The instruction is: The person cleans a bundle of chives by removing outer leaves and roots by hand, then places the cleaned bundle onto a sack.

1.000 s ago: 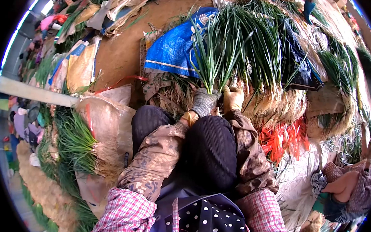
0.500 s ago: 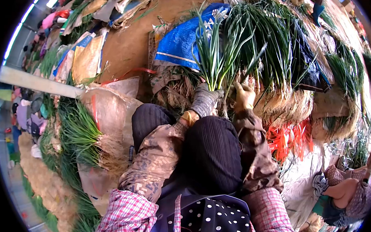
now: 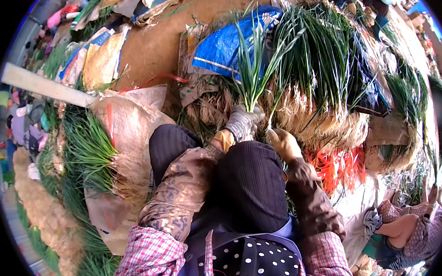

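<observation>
the right hand point(image 3: 285, 144) has drawn back from the pile of green stalks point(image 3: 324, 68) toward the knee point(image 3: 253, 185); its thumb is at the pale root end of a thin stalk point(image 3: 271, 122), though i cannot tell whether it is closed on it. the left hand point(image 3: 243, 123) stays wrapped round the base of a leafy bunch point(image 3: 253, 87), upright before the blue sack point(image 3: 218, 54), so that stalk and the bunch are now close but separate

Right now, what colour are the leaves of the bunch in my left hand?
The leaves are green, paler near the base, best seen in the head view.
</observation>
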Demonstrator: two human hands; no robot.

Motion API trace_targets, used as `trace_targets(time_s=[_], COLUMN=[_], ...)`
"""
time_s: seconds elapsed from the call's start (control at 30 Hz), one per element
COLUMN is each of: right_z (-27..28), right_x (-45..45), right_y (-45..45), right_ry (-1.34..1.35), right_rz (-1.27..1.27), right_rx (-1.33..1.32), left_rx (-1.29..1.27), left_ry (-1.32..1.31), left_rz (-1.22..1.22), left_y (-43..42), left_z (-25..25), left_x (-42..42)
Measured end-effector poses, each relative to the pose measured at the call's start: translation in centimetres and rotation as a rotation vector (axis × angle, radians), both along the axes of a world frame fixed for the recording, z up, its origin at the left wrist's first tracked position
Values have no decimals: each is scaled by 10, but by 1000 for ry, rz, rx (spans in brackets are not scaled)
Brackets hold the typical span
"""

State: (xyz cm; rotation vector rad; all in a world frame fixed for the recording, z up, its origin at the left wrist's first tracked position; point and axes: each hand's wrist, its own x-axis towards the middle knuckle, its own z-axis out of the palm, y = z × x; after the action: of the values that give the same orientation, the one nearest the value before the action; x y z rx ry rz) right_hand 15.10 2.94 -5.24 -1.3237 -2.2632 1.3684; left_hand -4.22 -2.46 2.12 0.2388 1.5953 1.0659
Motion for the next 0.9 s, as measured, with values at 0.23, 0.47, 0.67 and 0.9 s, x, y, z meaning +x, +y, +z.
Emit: trace_targets(time_s=[0.23, 0.47, 0.67, 0.9], right_z=[14, 16, 25, 6], right_x=[-45, -21, -62, -31], right_y=[-20, -3, 18, 16], right_ry=[-162, 258, 573, 475], right_rz=[112, 219, -451, -738], right_rx=[636, -466, -553, -680], left_rx=[184, 42, -39, 180], left_ry=[236, 147, 384, 138], left_rz=[-4, -9, -162, -22], left_y=[5, 2, 8, 4], left_z=[-72, -14, -48, -32], left_x=[5, 11, 19, 34])
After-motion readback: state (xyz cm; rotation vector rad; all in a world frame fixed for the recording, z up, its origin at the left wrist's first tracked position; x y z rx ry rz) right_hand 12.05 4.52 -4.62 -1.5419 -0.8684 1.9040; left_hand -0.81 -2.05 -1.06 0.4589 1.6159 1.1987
